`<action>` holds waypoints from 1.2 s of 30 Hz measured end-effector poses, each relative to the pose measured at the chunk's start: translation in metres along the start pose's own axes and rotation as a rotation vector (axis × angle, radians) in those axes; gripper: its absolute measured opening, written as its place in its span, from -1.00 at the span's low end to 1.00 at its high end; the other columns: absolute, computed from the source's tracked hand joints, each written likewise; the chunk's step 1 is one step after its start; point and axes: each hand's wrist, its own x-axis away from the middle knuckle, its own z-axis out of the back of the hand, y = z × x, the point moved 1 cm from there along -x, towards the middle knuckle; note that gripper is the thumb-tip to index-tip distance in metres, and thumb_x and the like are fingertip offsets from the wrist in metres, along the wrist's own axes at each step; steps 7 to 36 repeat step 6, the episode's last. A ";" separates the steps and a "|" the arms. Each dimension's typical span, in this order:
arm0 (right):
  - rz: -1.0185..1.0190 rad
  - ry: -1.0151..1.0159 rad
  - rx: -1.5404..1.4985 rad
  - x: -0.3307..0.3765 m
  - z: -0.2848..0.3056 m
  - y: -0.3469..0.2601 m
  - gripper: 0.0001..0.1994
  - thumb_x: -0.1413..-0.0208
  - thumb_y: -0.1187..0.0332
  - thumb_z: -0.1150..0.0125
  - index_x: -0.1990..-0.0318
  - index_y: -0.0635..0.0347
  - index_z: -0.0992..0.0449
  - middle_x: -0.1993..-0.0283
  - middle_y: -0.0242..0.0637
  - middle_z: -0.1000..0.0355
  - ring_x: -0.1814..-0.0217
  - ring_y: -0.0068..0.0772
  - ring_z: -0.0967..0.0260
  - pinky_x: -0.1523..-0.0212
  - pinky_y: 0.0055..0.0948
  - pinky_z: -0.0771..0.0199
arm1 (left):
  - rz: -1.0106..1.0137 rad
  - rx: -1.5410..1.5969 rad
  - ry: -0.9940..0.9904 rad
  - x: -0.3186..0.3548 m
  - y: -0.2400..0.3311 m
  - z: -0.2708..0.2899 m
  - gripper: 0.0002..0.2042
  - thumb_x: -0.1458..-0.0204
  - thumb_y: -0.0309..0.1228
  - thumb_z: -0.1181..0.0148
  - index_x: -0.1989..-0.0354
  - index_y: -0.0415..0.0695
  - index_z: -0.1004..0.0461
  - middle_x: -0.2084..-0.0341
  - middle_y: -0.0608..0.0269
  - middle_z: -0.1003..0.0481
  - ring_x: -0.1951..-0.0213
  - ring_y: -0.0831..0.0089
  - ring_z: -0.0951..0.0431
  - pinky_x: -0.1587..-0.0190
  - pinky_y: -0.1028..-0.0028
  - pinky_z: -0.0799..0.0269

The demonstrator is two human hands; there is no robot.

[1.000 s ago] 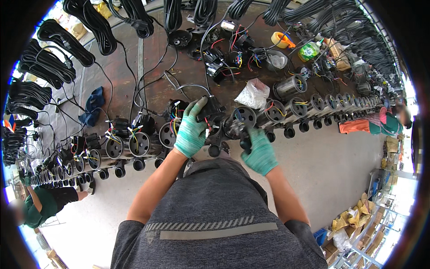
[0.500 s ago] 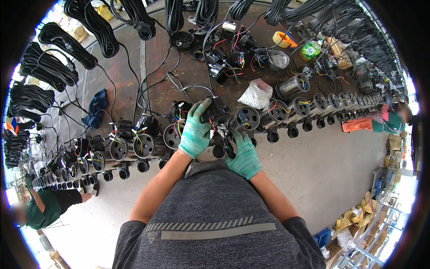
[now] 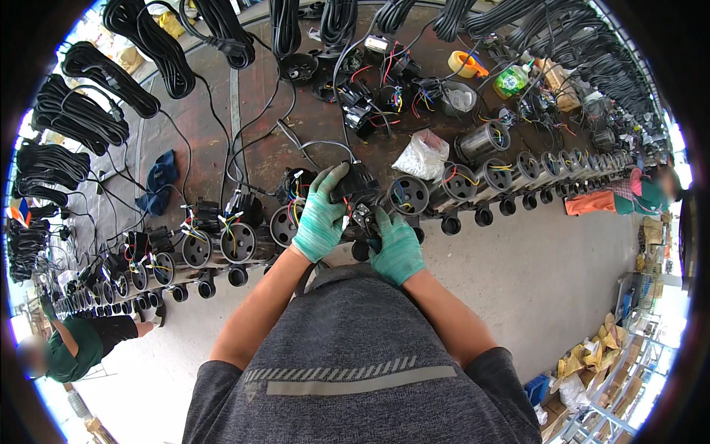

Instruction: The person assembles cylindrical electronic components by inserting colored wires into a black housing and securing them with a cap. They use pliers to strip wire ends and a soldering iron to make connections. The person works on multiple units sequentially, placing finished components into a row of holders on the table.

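My left hand, in a green knitted glove, grips a black plastic housing with a cable running from its top and coloured wires at its lower end. Closed around the dark handles of a pair of pliers is my gloved right hand. The metal jaws of the pliers are up against the wires below the housing; what exactly they bite on is too small to make out. Just right of the housing stands a metal cylinder with a round, holed black end. Another such cylinder end lies left of my left hand.
A long row of similar cylinders lines the table's near edge. Coiled black cables hang along the far side. A white plastic bag, orange tape and a blue cloth lie on the table. Other people work at both ends.
My right hand has shifted slightly left and the pliers have turned, their jaws now pressed closer beneath the housing. My left hand keeps its hold on the housing, nearly still.
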 end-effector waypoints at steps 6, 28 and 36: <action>-0.035 -0.130 0.055 -0.005 0.009 0.003 -0.02 0.00 0.08 -0.53 -0.56 0.20 -0.20 -0.26 0.28 -0.38 -0.27 0.36 -0.46 -0.24 0.10 -0.55 | -0.235 -0.437 -0.037 0.003 -0.001 0.004 -0.17 -0.02 -0.85 -0.20 -0.54 -0.04 -0.30 -0.48 0.17 -0.13 -0.47 0.15 -0.29 -0.48 0.29 -0.36; -0.035 -0.130 0.055 -0.005 0.009 0.003 -0.02 0.00 0.08 -0.53 -0.56 0.20 -0.20 -0.26 0.28 -0.38 -0.27 0.36 -0.46 -0.24 0.10 -0.55 | -0.235 -0.437 -0.037 0.003 -0.001 0.004 -0.17 -0.02 -0.85 -0.20 -0.54 -0.04 -0.30 -0.48 0.17 -0.13 -0.47 0.15 -0.29 -0.48 0.29 -0.36; -0.035 -0.130 0.055 -0.005 0.009 0.003 -0.02 0.00 0.08 -0.53 -0.56 0.20 -0.20 -0.26 0.28 -0.38 -0.27 0.36 -0.46 -0.24 0.10 -0.55 | -0.235 -0.437 -0.037 0.003 -0.001 0.004 -0.17 -0.02 -0.85 -0.20 -0.54 -0.04 -0.30 -0.48 0.17 -0.13 -0.47 0.15 -0.29 -0.48 0.29 -0.36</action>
